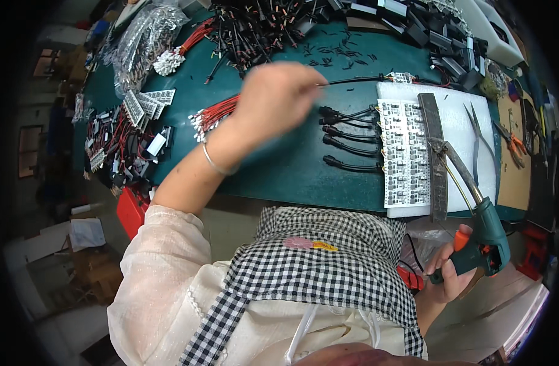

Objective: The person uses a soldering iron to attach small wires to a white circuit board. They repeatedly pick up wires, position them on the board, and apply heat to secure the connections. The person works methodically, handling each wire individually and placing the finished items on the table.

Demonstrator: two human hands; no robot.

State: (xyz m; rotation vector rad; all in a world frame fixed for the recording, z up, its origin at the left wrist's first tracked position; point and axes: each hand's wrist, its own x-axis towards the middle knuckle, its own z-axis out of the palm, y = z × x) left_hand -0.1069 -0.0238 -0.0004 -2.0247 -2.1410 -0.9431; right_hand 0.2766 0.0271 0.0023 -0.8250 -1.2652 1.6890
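Observation:
My left hand [278, 96], slightly blurred, reaches over the green table with its fingers pinched at the left end of a black cable [356, 80]. That cable runs right to the top of a white foam block [484, 158]. On the foam lies a panel of small white circuit boards [406, 155], with several short black cables [352, 146] sticking out from its left side. A dark flat bar [435, 122] lies along the panel's right side. At the lower right, my right hand [451, 274] is closed round the grip of a green soldering gun [490, 235] with an orange trigger; its tip points at the bar.
Red wires with white connectors [209, 119] lie beside my left wrist. A heap of black cables [255, 30] and scattered black tubes [340, 52] lie at the back. Tweezers [476, 137] rest on the foam, and orange-handled pliers [514, 146] are farther right. Black parts [450, 36] crowd the far right.

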